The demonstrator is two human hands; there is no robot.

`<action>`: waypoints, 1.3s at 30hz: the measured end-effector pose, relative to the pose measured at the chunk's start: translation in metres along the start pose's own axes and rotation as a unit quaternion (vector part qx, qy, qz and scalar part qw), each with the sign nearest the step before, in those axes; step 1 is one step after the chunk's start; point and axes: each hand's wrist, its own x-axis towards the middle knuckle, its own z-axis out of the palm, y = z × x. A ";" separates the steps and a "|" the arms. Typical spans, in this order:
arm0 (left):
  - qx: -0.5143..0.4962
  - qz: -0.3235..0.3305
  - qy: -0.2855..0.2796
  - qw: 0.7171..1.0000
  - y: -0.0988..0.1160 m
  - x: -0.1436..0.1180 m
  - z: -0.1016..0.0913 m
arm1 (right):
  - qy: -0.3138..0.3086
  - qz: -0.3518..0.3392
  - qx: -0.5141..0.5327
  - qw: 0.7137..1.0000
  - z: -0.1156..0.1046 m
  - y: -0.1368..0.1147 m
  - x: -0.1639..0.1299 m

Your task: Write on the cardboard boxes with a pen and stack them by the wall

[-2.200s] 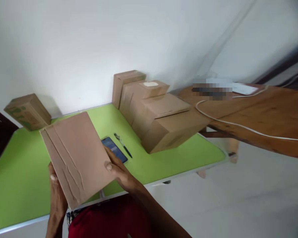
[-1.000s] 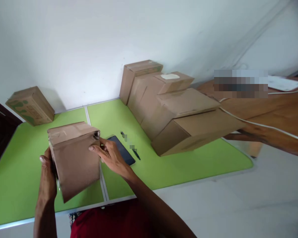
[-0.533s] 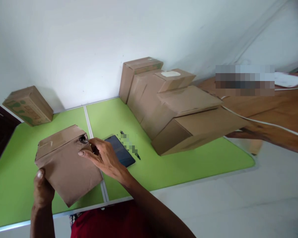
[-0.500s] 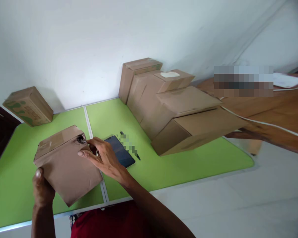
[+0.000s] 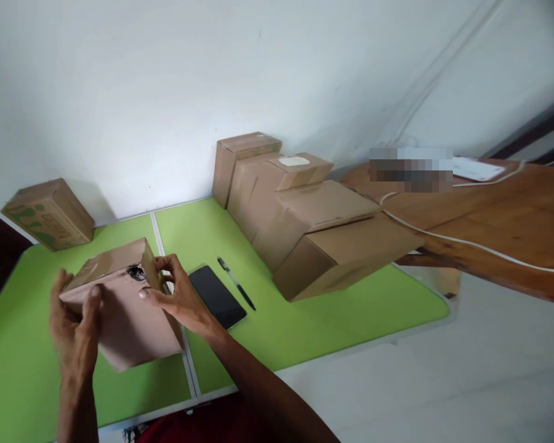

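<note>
I hold a brown cardboard box (image 5: 129, 320) over the near part of the green table (image 5: 305, 320). It is tilted, and a dark torn hole shows at its upper right corner. My left hand (image 5: 76, 329) grips the box's left side. My right hand (image 5: 175, 295) holds its right edge, fingers next to the hole. A black phone (image 5: 216, 296) lies on the table just right of my right hand, with a black pen (image 5: 236, 284) beside it.
Several brown boxes (image 5: 314, 227) are stacked at the table's back right, against the white wall. Another box with green print (image 5: 48, 212) sits at the back left. A wooden table (image 5: 498, 215) with a white cable (image 5: 466, 243) stands to the right.
The box was a broad face held up toward me; it has been turned and lowered over the table. My left hand has shifted from its lower corner up onto its left side.
</note>
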 end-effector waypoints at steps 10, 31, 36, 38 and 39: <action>0.225 0.247 0.028 0.942 0.034 -0.007 0.036 | 0.006 -0.038 -0.006 0.999 -0.010 -0.001 -0.001; 0.288 0.339 -0.083 0.892 0.024 -0.003 0.024 | 0.206 0.169 -0.472 0.840 -0.113 0.003 -0.025; 0.301 0.342 -0.109 0.884 0.021 0.004 0.025 | 0.222 0.240 -0.484 0.812 -0.149 0.014 -0.041; 0.296 0.340 -0.111 0.886 0.022 0.005 0.025 | 0.221 0.219 -0.465 0.829 -0.153 0.013 -0.042; 0.293 0.336 -0.110 0.888 0.023 0.005 0.025 | 0.221 0.199 -0.449 0.842 -0.152 0.011 -0.042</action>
